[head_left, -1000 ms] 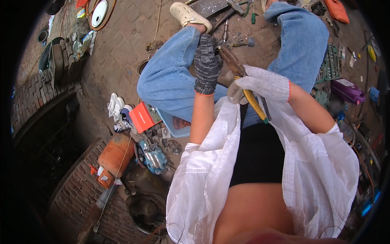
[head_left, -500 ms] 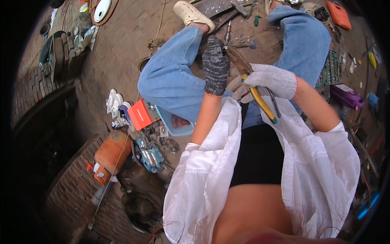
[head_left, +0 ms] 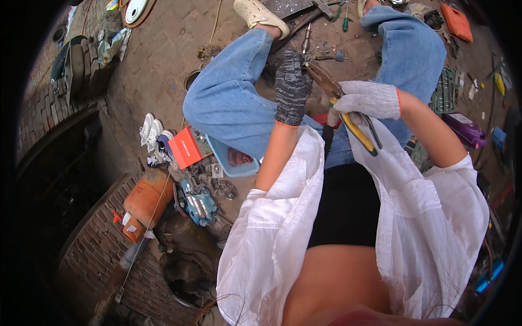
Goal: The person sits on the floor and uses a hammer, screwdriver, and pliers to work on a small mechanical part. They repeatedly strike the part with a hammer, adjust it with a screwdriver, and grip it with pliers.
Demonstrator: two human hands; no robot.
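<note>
My right hand, in a pale knit glove, is closed around a pair of pliers with yellow and dark green handles. The rusty jaws slant up and left, their tips beside the fingers of my left hand. That hand wears a dark grey knit glove and is closed, back upward. Whatever it holds at the jaw tips is too small and hidden to make out. Both hands are above the ground between my bent, jeans-clad legs.
Beyond my hands lie a hammer, a green-handled screwdriver and a metal plate. To the left are a red box, a blue plastic bin, white shoes and an orange gas cylinder. A purple container lies right.
The fingers of my right hand have drawn in around the pliers' handles, which have swung slightly to the right. My left hand stays at the jaw tips, moved only a little.
</note>
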